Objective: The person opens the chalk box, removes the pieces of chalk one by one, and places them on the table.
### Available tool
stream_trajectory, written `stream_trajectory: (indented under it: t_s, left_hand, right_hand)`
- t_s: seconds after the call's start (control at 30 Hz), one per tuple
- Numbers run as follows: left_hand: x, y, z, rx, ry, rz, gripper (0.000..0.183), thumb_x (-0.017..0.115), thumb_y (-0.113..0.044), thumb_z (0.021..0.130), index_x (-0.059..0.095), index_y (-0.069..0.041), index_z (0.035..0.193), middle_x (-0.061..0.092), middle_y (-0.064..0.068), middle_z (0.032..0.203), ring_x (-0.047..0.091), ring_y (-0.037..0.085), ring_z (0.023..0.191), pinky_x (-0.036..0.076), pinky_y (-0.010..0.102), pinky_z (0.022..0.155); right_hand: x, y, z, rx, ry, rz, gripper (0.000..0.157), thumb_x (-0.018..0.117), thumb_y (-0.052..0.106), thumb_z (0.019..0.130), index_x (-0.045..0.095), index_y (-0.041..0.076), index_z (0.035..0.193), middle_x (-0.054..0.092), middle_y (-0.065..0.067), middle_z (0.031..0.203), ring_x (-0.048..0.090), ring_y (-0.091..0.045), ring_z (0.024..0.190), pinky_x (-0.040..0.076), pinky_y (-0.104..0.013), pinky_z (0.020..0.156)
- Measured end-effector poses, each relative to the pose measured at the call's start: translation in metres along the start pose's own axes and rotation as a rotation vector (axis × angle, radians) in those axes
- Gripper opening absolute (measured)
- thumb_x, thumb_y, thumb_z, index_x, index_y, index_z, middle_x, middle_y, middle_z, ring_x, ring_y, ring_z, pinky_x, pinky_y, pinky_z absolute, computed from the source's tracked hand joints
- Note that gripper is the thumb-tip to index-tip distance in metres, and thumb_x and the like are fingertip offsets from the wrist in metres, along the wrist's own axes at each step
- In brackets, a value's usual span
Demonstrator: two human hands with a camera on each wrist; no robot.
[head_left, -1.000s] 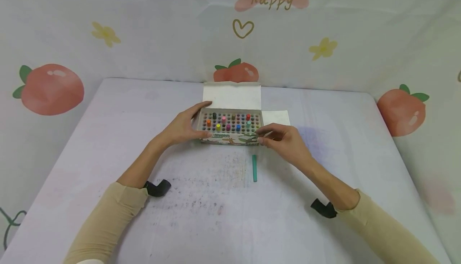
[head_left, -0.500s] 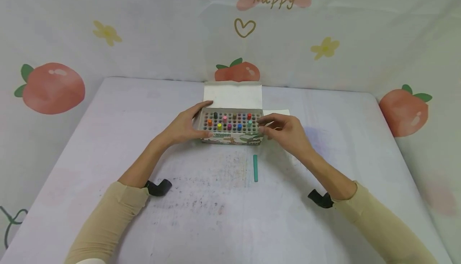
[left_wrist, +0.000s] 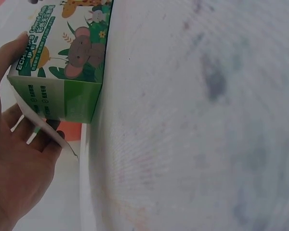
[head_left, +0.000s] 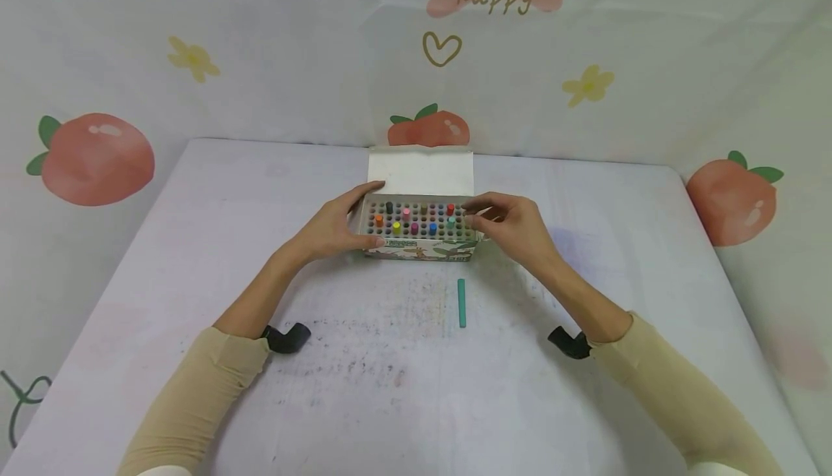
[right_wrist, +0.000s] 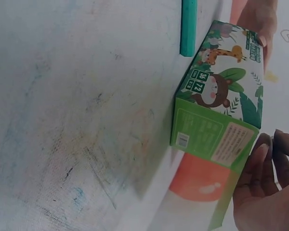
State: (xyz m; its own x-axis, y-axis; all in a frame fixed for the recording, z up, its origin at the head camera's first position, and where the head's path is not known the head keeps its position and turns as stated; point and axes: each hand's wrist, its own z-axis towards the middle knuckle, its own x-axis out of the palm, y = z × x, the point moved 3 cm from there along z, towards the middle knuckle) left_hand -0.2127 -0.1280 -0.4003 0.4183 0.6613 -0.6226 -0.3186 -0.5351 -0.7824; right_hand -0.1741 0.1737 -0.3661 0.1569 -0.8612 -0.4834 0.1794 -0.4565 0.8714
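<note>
A cardboard chalk box [head_left: 416,251] stands open at the middle back, its white lid folded back. Several coloured chalk ends poke up from its grid of holes, among them a red chalk [head_left: 451,209]. My left hand [head_left: 325,232] grips the box's left end, thumb on the front edge and fingers behind; the left wrist view shows a side flap against that hand [left_wrist: 19,159]. My right hand [head_left: 510,229] is at the box's right end, fingertips over the rightmost holes. Whether its bent fingers [right_wrist: 262,180] pinch anything is unclear. A teal chalk stick [head_left: 461,303] lies in front.
The white table [head_left: 312,411] has coloured smudges and dark specks in front of the box. Behind it hangs a fruit-printed cloth [head_left: 292,42]. Black wrist mounts [head_left: 286,338] sit at both sleeves. A green side flap [right_wrist: 224,202] sticks out at the box's right end.
My right hand has moved away from me along the box's right end, from its front corner towards the back. My left hand, the box and the teal chalk stay in place.
</note>
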Motion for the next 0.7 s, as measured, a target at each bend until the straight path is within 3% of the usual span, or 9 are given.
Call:
stream_trajectory:
  t_s: [0.23, 0.47, 0.7]
  left_hand:
    - [0.0, 0.0, -0.001, -0.003, -0.001, -0.003, 0.095, 0.084, -0.032, 0.079, 0.03, -0.025, 0.157, 0.035, 0.007, 0.156, 0.031, 0.027, 0.145, 0.03, 0.047, 0.114]
    - [-0.001, 0.0, 0.0, -0.005, 0.002, -0.004, 0.096, 0.084, -0.033, 0.078, 0.03, -0.026, 0.157, 0.034, 0.006, 0.157, 0.031, 0.027, 0.145, 0.03, 0.047, 0.114]
    - [-0.001, 0.0, 0.0, -0.03, 0.003, -0.001, 0.096, 0.085, -0.034, 0.078, 0.03, -0.029, 0.157, 0.036, 0.008, 0.156, 0.033, 0.029, 0.144, 0.032, 0.05, 0.113]
  right_hand:
    - [0.003, -0.005, 0.005, 0.005, 0.016, -0.027, 0.02, 0.072, 0.015, 0.092, 0.075, 0.007, 0.11, 0.073, -0.007, 0.098, 0.064, -0.024, 0.077, 0.048, -0.026, 0.06]
    - [0.007, -0.006, 0.008, 0.04, 0.041, -0.066, 0.016, 0.073, 0.015, 0.092, 0.077, 0.013, 0.107, 0.073, -0.002, 0.096, 0.061, -0.023, 0.075, 0.044, -0.028, 0.058]
    - [0.011, -0.008, 0.012, 0.052, 0.08, -0.1, 0.014, 0.073, 0.015, 0.092, 0.078, 0.018, 0.105, 0.072, -0.001, 0.087, 0.048, -0.021, 0.065, 0.035, -0.03, 0.054]
